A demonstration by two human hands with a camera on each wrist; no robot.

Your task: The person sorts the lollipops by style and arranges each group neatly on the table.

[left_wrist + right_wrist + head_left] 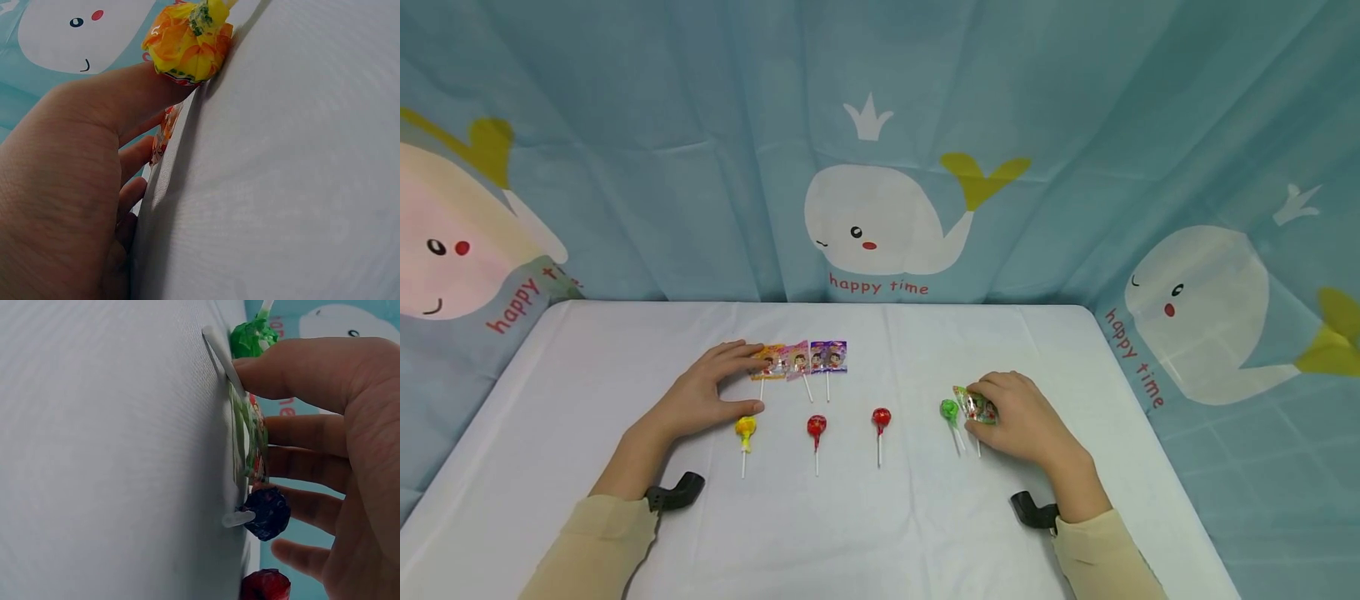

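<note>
My left hand is spread, its fingertips touching the orange-wrapped flat lollipop in the back row. Its thumb lies just behind a yellow ball lollipop. Beside the orange one lie a pink-wrapped lollipop and a purple-wrapped lollipop. My right hand holds a green-wrapped flat lollipop between thumb and fingers, low over the table. A green ball lollipop is just left of it. In the right wrist view a dark blue ball lollipop appears by the fingers, hidden in the head view.
Two red ball lollipops, one left and one right, lie mid-table between the hands. Another red ball shows low in the right wrist view. The white-covered table ends at a blue whale-print curtain.
</note>
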